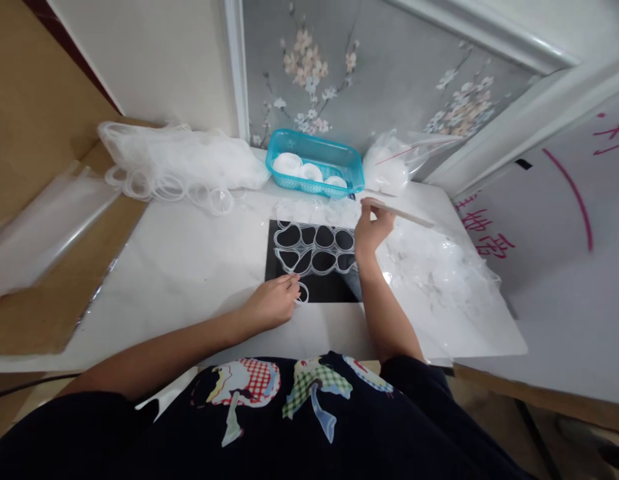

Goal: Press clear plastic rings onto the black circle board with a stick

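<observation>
A black sheet (322,289) lies on the white marbled table, and joined rows of translucent rings (323,261) lie across its upper part. My left hand (273,303) is at the sheet's lower left, its fingers closed at the edge of a single clear ring (304,294). To the right of the sheet, my right hand (372,230) is raised and pinches one end of a thin, flat, pale strip (406,215). The strip points away to the right. More clear rings (314,212) lie just beyond the sheet, partly beside the basket.
A blue plastic basket (316,143) holding white round pieces stands against the wall. Left of it is a large heap of translucent rings (189,160). A clear bag (388,167) stands right of the basket. Clear plastic pieces (434,267) cover the table's right side; cardboard (96,267) borders the left.
</observation>
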{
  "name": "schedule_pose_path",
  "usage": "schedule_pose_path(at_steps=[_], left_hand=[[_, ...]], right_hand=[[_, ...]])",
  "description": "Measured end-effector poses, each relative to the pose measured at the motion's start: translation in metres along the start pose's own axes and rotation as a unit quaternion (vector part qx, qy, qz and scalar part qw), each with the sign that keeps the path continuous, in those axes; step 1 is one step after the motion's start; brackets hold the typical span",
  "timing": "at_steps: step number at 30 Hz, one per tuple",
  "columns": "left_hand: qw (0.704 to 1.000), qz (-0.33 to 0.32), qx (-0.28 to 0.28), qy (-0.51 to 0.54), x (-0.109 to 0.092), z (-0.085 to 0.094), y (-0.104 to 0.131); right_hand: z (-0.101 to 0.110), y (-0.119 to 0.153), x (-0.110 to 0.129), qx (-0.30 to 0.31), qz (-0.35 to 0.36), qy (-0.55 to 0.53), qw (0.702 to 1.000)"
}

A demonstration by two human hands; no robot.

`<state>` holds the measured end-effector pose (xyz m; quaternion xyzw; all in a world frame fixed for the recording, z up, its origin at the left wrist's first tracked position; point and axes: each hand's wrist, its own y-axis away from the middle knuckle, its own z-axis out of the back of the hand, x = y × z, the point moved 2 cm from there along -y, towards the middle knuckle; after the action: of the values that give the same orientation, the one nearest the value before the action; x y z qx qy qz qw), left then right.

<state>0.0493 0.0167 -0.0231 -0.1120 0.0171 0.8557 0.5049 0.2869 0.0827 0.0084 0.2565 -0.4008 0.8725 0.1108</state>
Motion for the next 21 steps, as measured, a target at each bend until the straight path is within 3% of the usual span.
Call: schedule_pose_path(at_steps=[1, 2, 4, 6, 8, 12, 21], left_hand=[[1.0, -0.008, -0.007, -0.008, -0.001, 0.0, 0.002], [0.999, -0.018, -0.017, -0.02, -0.003, 0.0, 0.004], [0.998, -0.028, -0.039, -0.044, -0.007, 0.001, 0.007], [0.995, -0.021, -0.061, -0.069, -0.008, 0.001, 0.011], [0.993, 0.001, -0.076, -0.088, -0.007, 0.001, 0.012], [0.993, 0.051, -0.072, -0.076, -0.002, -0.003, 0.012], [0.991, 0.05, -0.092, -0.079, 0.001, -0.005, 0.012]], right_hand=[[-0.002, -0.006, 0.005, -0.018, -0.016, -0.035, 0.999], [-0.006, -0.005, 0.013, 0.01, -0.003, -0.074, 0.997], [-0.016, 0.013, 0.034, 0.149, 0.06, -0.152, 0.975], [-0.024, 0.042, 0.052, 0.296, 0.096, -0.217, 0.925], [-0.029, 0.066, 0.058, 0.37, 0.081, -0.261, 0.888], [-0.033, 0.081, 0.051, 0.399, 0.051, -0.289, 0.869], [-0.031, 0.08, 0.049, 0.4, 0.06, -0.281, 0.87]])
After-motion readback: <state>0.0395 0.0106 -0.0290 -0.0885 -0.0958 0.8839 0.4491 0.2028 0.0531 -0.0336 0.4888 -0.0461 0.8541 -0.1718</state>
